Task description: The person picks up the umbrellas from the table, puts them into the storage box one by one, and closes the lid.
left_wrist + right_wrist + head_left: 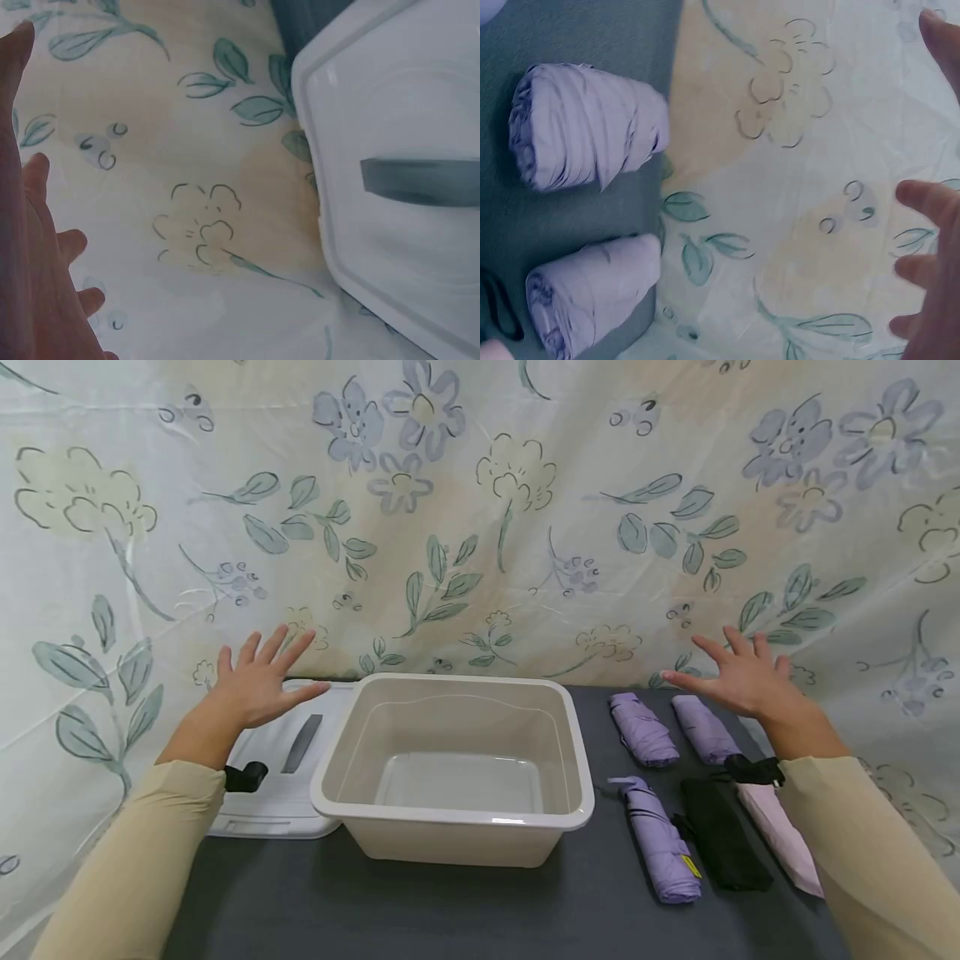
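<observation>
My left hand hovers over a white lid with a grey handle strip, fingers spread and nothing held. My right hand is raised at the other side, its fingers also spread, above several folded umbrellas. Two short purple umbrellas, one on the left and one on the right, lie at the back. In front of them are a longer purple umbrella with a yellow tag, a black umbrella and a pink one, partly behind my right sleeve. Between the hands stands a beige plastic bin, with nothing inside.
The dark grey tabletop carries everything. A flowered curtain hangs along the back and both sides. The bin's left rim overlaps the lid in the head view.
</observation>
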The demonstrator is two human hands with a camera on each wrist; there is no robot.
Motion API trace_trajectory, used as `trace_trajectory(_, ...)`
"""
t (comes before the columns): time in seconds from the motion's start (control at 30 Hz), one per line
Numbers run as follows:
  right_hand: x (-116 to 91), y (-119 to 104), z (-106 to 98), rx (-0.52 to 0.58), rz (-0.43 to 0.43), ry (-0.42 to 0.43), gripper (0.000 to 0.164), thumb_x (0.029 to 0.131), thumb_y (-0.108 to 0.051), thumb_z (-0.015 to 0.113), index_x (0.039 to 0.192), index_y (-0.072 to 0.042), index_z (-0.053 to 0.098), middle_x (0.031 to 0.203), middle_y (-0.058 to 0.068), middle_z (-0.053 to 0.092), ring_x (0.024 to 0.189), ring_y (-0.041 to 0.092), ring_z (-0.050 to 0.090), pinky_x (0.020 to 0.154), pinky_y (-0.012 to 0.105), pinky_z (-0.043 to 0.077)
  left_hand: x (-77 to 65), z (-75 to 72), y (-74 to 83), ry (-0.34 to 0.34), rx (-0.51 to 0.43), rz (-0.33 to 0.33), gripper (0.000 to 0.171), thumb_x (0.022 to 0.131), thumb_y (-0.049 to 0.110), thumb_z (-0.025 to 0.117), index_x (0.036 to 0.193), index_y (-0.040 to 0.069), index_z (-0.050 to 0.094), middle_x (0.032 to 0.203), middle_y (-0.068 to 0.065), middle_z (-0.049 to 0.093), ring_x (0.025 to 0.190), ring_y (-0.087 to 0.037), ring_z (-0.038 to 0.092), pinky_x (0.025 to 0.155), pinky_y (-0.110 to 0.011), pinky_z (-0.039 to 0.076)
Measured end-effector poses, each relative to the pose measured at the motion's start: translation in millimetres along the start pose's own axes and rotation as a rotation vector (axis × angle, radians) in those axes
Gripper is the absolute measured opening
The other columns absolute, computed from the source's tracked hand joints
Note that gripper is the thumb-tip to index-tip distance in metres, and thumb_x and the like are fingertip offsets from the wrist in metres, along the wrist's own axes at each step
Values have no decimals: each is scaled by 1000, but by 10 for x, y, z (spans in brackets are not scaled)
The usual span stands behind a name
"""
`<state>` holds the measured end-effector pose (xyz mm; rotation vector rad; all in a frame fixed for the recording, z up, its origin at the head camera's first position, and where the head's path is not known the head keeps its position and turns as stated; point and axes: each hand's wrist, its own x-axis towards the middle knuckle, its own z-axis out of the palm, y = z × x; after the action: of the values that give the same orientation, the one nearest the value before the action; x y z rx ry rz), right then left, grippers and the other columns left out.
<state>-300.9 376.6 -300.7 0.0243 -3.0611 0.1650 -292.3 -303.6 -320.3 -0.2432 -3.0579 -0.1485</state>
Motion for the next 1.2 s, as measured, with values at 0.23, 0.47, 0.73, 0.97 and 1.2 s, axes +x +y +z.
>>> trace_trajectory(0.23, -55, -54, -2, 18, -2, -21, 107, 87, -85, 45, 165, -16, 17, 167, 33, -2, 146, 68, -7, 103, 89, 2, -32, -5, -6, 5, -5, 5, 97, 92, 81, 40, 165, 34, -4, 172, -20, -7, 152, -60, -2, 112, -82, -10)
trace_trajectory(0.47, -111, -70, 12, 17, -20, 18, 105, 88, -83, 47, 165, -17, 18, 168, 30, 0, 147, 67, -7, 104, 89, 3, -85, 9, 11, 20, -2, 19, 97, 91, 80, 41, 165, 34, -2, 172, -20, -6, 153, -58, -3, 112, -82, -9)
trace_trajectory(0.73, -210, -87, 51, -16, -56, 53, 104, 87, -81, 51, 164, -17, 22, 168, 29, 2, 147, 67, -4, 105, 88, 4, -146, 30, 63, 24, -2, 30, 98, 90, 81, 43, 165, 34, 1, 172, -19, -4, 153, -57, -3, 113, -81, -10)
trace_trajectory(0.97, -320, -137, 91, 0, -99, 47, 101, 88, -78, 54, 164, -19, 23, 169, 28, 3, 148, 66, -2, 106, 87, 4, -225, 38, 111, 57, 13, 51, 97, 90, 79, 46, 166, 35, 4, 172, -20, 1, 153, -57, 0, 113, -81, -7)
trace_trajectory(1.2, -384, -158, 151, 50, -148, 76, 97, 90, -73, 57, 163, -16, 27, 169, 28, 3, 149, 64, -6, 107, 87, 6, -335, 29, 214, 95, 5, 71, 93, 92, 74, 49, 166, 34, 9, 172, -19, 4, 153, -56, 4, 115, -81, -3)
